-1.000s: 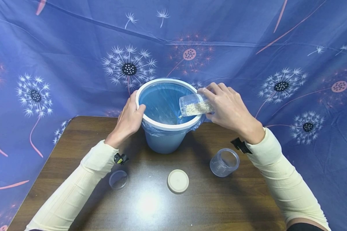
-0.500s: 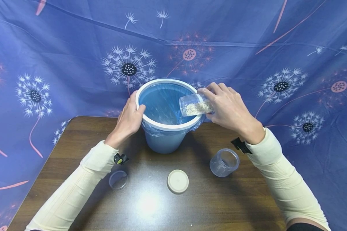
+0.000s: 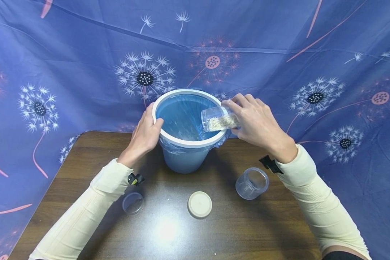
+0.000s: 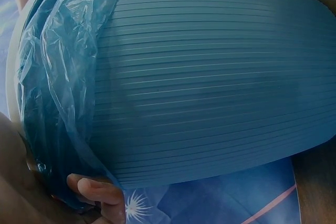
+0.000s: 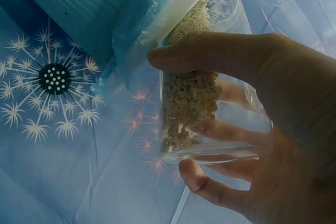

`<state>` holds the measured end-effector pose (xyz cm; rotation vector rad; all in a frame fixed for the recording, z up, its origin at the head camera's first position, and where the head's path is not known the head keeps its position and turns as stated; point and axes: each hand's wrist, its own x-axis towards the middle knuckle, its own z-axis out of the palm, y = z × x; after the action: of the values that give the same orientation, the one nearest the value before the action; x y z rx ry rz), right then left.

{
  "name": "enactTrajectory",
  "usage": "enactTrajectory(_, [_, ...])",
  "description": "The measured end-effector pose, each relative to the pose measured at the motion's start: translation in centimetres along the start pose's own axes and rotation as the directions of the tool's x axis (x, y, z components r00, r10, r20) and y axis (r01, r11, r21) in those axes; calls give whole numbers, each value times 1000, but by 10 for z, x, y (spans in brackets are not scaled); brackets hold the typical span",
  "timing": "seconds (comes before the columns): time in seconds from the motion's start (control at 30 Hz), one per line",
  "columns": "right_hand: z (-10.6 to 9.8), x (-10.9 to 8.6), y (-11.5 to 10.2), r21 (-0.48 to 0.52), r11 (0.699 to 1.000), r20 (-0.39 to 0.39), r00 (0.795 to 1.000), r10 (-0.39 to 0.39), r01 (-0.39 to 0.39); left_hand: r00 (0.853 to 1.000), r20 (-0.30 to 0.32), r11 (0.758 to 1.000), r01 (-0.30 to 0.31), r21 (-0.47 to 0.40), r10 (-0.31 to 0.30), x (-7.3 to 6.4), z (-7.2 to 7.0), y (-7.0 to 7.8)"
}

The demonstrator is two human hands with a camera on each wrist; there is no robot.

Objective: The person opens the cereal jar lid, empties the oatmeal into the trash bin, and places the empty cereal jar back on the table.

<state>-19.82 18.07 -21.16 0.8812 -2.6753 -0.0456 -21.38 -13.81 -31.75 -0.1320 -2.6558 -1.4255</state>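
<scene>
A blue ribbed trash can point(image 3: 184, 161) with a white rim stands toward the back of the table, lined with a thin blue plastic bag point(image 4: 63, 56). My left hand point(image 3: 145, 131) grips its rim on the left, thumb over the top and fingers outside against the bag. On the right, my right hand point(image 3: 255, 121) holds a clear jar point(image 3: 211, 112) tilted nearly on its side, mouth over the can's opening. Pale flakes point(image 5: 190, 100) lie along the jar's lower side. Thumb and fingers wrap the jar from both sides in the right wrist view.
A second clear jar point(image 3: 248, 187) stands open on the table at right. A cream lid point(image 3: 199, 204) lies at front centre, and a clear round lid point(image 3: 133, 203) lies near the left forearm. Behind the table point(image 3: 94, 155) hangs a blue dandelion-print cloth point(image 3: 263, 32).
A few flakes at the jar's mouth, seen a second ago, no longer show there. Both hands, the jar and the trash can keep almost the same place.
</scene>
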Motion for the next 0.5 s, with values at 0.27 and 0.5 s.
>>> enactTrajectory(0.27, [0,1,0,3,1000,4,1000,-2,2,1000,-4,1000,-4,1,4,0,0,0])
enactTrajectory(0.5, [0,2,-1,2,1000,0,1000,-4,4,1000,-6,1000,0,-1,0,0,0,-1])
